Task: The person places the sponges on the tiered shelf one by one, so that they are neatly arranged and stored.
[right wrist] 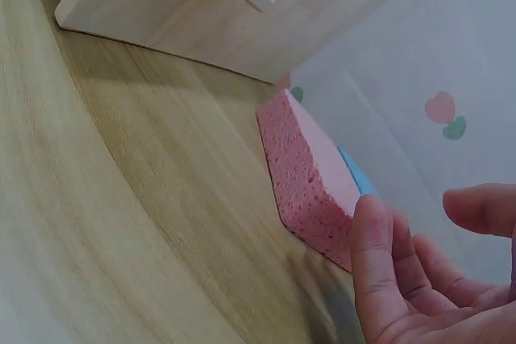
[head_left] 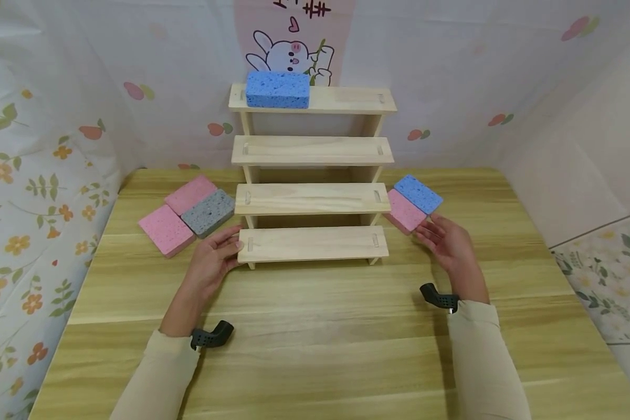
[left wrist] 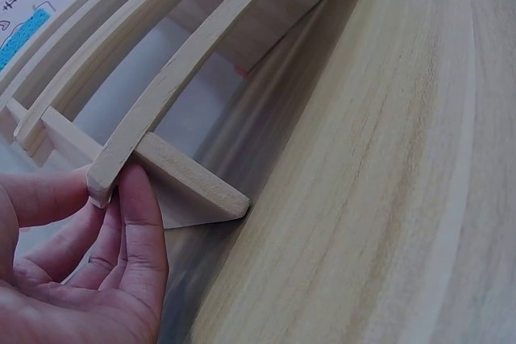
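**Pale four-tier stepped wooden shelf (head_left: 312,199), pinched at one end**

Upright in the middle of the wood-grain table (head_left: 320,338). Probably stiff and fairly light, the bare wood likely more dry than slippery; perhaps weakest at the slotted joints near the plank ends. Best lifted by both side panels together. At the left end of the lowest plank, the bare left hand (head_left: 211,256), pinching between thumb and fingers.

Just off the shelf's right side, flat on the table, a pink rectangular porous sponge (head_left: 405,211): presumably very light, soft and hard to break, best taken by the near short end. Right beside that end, the bare right hand (head_left: 450,240), fingers loose, nothing held; cannot tell whether touching.

Along the far long edge, a blue rectangular sponge (head_left: 418,194), likely in the way of fingers there; close at the other end, the shelf, another obstacle. Left of the shelf, close together, a thick pink sponge (head_left: 167,230), a second pink sponge (head_left: 191,193) and a grey speckled sponge (head_left: 209,212). On the top tier, toward the left, a thick blue sponge (head_left: 277,90).
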Motion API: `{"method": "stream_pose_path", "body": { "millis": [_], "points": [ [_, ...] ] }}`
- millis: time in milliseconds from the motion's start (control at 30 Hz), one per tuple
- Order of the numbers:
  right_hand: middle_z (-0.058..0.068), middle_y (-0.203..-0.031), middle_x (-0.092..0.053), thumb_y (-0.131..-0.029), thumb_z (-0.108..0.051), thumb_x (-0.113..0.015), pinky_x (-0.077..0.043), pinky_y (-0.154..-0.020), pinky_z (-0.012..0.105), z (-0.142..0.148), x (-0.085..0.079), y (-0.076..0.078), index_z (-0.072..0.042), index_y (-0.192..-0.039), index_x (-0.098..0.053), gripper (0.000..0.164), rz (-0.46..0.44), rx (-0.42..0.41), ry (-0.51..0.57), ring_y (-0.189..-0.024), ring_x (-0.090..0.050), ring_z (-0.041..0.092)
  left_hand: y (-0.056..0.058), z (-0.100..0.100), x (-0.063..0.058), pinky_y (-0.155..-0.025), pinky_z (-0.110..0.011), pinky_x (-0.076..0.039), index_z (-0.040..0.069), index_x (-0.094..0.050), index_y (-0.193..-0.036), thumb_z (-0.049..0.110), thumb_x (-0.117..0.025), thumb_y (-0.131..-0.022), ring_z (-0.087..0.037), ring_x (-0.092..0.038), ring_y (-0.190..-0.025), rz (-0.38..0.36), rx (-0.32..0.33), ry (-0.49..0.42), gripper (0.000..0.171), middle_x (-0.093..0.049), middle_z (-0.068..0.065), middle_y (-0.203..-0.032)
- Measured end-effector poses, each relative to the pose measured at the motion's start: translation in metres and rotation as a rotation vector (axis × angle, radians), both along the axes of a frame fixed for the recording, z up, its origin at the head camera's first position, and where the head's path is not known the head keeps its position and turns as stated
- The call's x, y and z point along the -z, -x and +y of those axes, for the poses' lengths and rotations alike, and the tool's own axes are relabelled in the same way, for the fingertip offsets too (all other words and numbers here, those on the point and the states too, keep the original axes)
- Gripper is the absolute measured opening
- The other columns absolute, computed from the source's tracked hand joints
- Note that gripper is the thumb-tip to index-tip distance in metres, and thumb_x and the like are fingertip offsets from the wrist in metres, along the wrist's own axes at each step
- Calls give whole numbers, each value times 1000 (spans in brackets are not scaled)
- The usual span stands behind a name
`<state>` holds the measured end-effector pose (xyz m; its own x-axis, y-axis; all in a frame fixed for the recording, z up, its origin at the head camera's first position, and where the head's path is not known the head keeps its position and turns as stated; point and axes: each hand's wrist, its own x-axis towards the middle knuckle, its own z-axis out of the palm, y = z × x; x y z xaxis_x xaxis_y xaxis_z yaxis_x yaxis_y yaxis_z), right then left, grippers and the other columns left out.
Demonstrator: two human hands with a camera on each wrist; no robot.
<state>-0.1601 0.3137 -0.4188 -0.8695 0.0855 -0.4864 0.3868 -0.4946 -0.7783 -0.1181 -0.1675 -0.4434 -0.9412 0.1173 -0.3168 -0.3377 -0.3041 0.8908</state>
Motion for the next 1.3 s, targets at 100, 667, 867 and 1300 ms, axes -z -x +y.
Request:
{"method": "stream_pose_path", "body": {
  "millis": [100, 667, 867, 1300],
  "points": [
    [9, -104, -63, -98, -14, -57, -55, -88, 33, 2, 0, -1, -5, -123, -50, 27, -8, 0, -24, -94, -65, 21, 0, 0, 0, -71, -23, -55, -5, -36, -146, -2, -52, -97, -7, -63, -86, -5, -1, 0, 52, -63, 3, -100],
    [6, -82, -71, -96, -23, -62, -58, -76, 30, -5, 8, 10, -3, -129, -44, 42, -112, -83, -281, -77, -72, 17, 1, 1, 0, -69, -22, -55, -5, -36, -146, -3, -52, -97, -7, -63, -84, -8, -7, 9, 52, -61, 3, -100],
    [3, -74, -70, -94, -28, -65, -58, -69, 29, -9, 13, 14, -6, -119, -50, 36, -142, -72, -403, -69, -71, 13, 1, 2, -1, -68, -22, -54, -5, -37, -146, -4, -51, -97, -7, -62, -82, -9, -9, 7, 51, -62, 3, -97],
    [1, -73, -68, -94, -19, -66, -58, -66, 28, -12, 13, 11, -3, -131, -45, 46, -99, -85, -440, -65, -70, 12, 2, 1, -2, -71, -23, -55, -4, -38, -146, -2, -52, -97, -8, -62, -85, -15, -6, 22, 51, -61, 2, -98]
  ]
}}
